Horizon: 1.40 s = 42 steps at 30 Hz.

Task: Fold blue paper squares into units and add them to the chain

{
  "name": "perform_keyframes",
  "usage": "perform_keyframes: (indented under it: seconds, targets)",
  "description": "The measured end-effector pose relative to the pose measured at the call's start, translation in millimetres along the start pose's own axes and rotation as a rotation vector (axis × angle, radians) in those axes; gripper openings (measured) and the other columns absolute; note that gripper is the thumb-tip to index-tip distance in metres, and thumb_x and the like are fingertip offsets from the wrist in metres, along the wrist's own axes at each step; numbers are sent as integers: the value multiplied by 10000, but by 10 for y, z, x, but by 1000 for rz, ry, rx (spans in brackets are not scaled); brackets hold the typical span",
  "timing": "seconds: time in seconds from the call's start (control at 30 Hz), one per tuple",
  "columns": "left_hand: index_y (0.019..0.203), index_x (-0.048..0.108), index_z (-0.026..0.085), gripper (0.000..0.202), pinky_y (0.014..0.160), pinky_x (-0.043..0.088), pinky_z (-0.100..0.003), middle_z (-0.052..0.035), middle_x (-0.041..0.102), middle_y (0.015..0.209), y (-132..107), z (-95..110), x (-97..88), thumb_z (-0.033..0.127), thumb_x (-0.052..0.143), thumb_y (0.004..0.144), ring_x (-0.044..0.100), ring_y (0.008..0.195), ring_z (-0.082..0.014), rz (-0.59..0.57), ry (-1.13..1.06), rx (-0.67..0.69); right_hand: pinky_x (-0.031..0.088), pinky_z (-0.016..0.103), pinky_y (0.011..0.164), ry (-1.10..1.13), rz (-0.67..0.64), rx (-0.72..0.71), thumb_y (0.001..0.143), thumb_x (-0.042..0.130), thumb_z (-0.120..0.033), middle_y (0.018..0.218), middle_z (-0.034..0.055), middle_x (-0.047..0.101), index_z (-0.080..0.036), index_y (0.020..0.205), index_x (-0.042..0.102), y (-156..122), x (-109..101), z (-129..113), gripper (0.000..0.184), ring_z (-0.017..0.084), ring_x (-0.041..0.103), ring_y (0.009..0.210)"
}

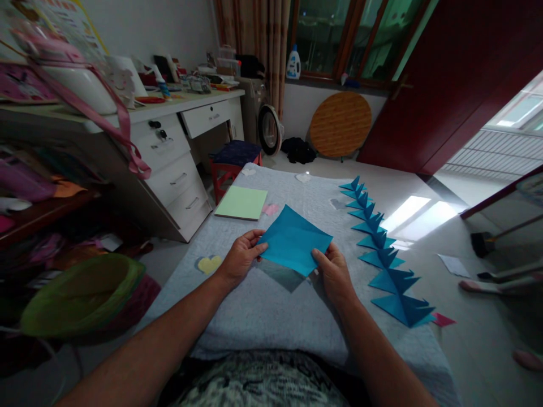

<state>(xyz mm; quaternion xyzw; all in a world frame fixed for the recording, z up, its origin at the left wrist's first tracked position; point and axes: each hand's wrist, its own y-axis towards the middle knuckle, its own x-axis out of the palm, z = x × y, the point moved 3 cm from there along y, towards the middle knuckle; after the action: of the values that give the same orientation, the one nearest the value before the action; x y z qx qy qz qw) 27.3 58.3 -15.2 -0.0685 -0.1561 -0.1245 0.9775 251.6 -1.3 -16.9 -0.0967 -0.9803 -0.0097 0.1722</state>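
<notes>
A flat blue sheet of origami paper [296, 242] is held just above the cloth-covered table, turned so one corner points away from me. My left hand [243, 254] pinches its left corner between thumb and fingers. At the opposite corner my right hand [333, 264] grips the sheet, thumb on top. Along the table's right side runs a row of several folded blue paper cranes [382, 254]. Left of the sheet lies a stack of pale green square paper [242, 202].
The table has a grey cloth [271, 325] with heart patterns. A green-lined bin [85, 294] stands at the left, below a white desk [169, 164]. A stool [236, 155] stands past the far left corner. Another person's foot [475, 286] shows at the right.
</notes>
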Motion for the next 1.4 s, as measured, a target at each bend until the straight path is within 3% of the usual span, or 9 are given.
perform_keyframes:
  seconds: [0.2,0.33,0.53,0.63,0.73,0.93,1.13,1.27,1.4]
  targets:
    - [1137,612,180,528,700,509,-258,-34,730,927,24,16,11,290,849,678,660,735,-147,-14,-39,63,573,382,779,-63,-192,117,711,832,-394,1045,73,749,-213,1140,668,-46,98,74,494,241,694,854]
    - [1027,656,161,396,620,457,-235,-21,688,845,10,22,19,299,810,690,595,666,-128,-10,51,60,547,420,843,-155,-170,45,711,818,-380,1009,61,752,-223,1006,704,-56,76,72,353,269,676,923]
    - [960,660,163,242,595,353,-216,56,498,666,-60,102,28,299,735,774,456,605,-92,92,398,213,486,331,728,-331,39,-365,776,659,-270,856,15,665,-237,845,621,-76,-22,-175,86,204,609,789]
    - [1194,553,195,448,566,321,-216,98,445,612,-105,71,102,312,730,799,410,542,-84,-55,379,144,453,343,799,-495,213,-630,756,600,-186,871,3,605,-238,809,558,-121,-38,-300,85,206,583,863]
    - [1403,375,257,708,645,414,-243,40,610,799,-136,24,166,318,734,795,570,687,-126,-218,242,41,441,369,858,-687,234,-751,726,618,-137,972,26,605,-233,813,538,-164,2,-331,153,223,578,949]
    - [1326,523,269,549,1031,417,-351,-100,558,1360,-113,2,124,368,721,823,511,1306,-239,-135,81,11,447,395,893,-692,144,-692,740,647,-149,1076,60,623,-251,827,489,-209,55,-323,206,255,592,1021]
    - [1364,501,257,672,843,530,-339,-116,681,1225,-170,-12,198,323,810,771,699,971,-237,-323,-116,-143,458,428,911,-662,67,-657,766,642,-168,1108,71,664,-261,812,478,-234,106,-350,194,272,609,1050]
    - [1288,556,235,626,724,559,-271,-79,723,1121,-131,15,144,227,838,729,712,818,-180,-258,-199,-182,450,449,970,-645,72,-666,785,631,-154,1178,77,671,-261,829,508,-228,110,-318,169,276,596,1135]
    - [1261,575,235,613,752,578,-280,-70,716,1155,-102,37,114,189,841,711,717,837,-172,-224,-283,-206,508,437,925,-474,74,-406,729,733,-209,1360,106,581,-290,1202,501,-155,94,-205,533,268,625,1112]
